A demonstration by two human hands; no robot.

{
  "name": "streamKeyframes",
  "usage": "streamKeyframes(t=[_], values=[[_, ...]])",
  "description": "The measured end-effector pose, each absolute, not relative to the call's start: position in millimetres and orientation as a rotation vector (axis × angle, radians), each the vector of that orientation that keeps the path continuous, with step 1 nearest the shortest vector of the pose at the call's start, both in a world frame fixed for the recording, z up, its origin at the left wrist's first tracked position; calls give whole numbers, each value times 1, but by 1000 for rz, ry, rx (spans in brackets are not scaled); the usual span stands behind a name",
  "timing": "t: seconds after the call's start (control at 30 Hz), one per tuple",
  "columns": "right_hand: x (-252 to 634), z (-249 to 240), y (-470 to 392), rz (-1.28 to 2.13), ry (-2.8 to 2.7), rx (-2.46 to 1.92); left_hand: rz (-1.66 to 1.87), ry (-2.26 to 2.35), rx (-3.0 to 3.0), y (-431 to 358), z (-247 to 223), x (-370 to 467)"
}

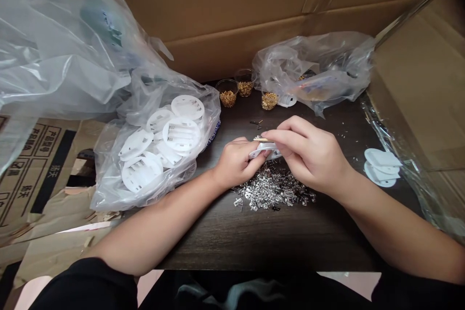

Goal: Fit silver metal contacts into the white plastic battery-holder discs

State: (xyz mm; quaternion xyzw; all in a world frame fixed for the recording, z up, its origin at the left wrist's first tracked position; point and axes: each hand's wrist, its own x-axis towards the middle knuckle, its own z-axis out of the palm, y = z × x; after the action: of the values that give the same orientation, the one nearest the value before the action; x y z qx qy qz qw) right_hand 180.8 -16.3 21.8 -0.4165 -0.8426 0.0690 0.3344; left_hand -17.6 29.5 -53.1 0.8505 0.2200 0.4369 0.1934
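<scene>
My left hand (238,161) is closed on a white plastic disc (262,149), thumb on its near side, above the heap of parts. With fingers pinched, my right hand (314,155) holds a thin, light-brown stick (263,140) level against the disc's upper edge. The stick's far end and the spot where it meets the disc are partly hidden by fingers. Below both hands spreads a pile of small silvery metal contacts and springs (271,189). A few tiny loose parts (256,122) lie just beyond the disc.
An open plastic bag (109,174) of white discs (181,134) lies at left. Small clear cups (227,94) with gold-coloured pieces stand at the back beside another plastic bag (316,70). Stacked white discs (382,167) lie right. Cardboard walls (232,14) enclose the dark table (225,237).
</scene>
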Motion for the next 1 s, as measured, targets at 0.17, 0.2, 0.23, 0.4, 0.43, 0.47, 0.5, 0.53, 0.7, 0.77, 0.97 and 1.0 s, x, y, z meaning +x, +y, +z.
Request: streamKeyframes(t=[0.17, 0.2, 0.23, 0.4, 0.43, 0.47, 0.5, 0.53, 0.7, 0.77, 0.97, 1.0], values=[[182, 22, -12, 124, -2234, -1000, 1202, 654, 2425, 30, -53, -18], [182, 21, -11, 105, -2259, -984, 1211, 638, 2430, 30, -53, -19], [183, 19, -11, 81, -2291, -962, 1223, 616, 2434, 30, -53, -19], [184, 9, -8, -76, -2397, -876, 1222, 600, 2495, 31, -53, -19], [184, 8, -8, -87, -2405, -872, 1208, 602, 2520, 31, -53, -19], [185, 8, -9, -85, -2411, -867, 1194, 596, 2547, 32, -53, -19], [185, 8, -9, -73, -2419, -862, 1181, 589, 2572, 32, -54, -19], [185, 9, -10, -54, -2426, -856, 1172, 583, 2594, 33, -54, -19], [188, 15, -13, 13, -2472, -848, 1185, 556, 2650, 35, -58, -20], [189, 18, -13, 50, -2494, -848, 1200, 549, 2661, 35, -59, -19], [193, 13, -6, 371, -2433, -909, 1194, 589, 2619, 35, -55, -19], [195, 11, -3, 427, -2381, -950, 1197, 628, 2576, 35, -53, -19]])
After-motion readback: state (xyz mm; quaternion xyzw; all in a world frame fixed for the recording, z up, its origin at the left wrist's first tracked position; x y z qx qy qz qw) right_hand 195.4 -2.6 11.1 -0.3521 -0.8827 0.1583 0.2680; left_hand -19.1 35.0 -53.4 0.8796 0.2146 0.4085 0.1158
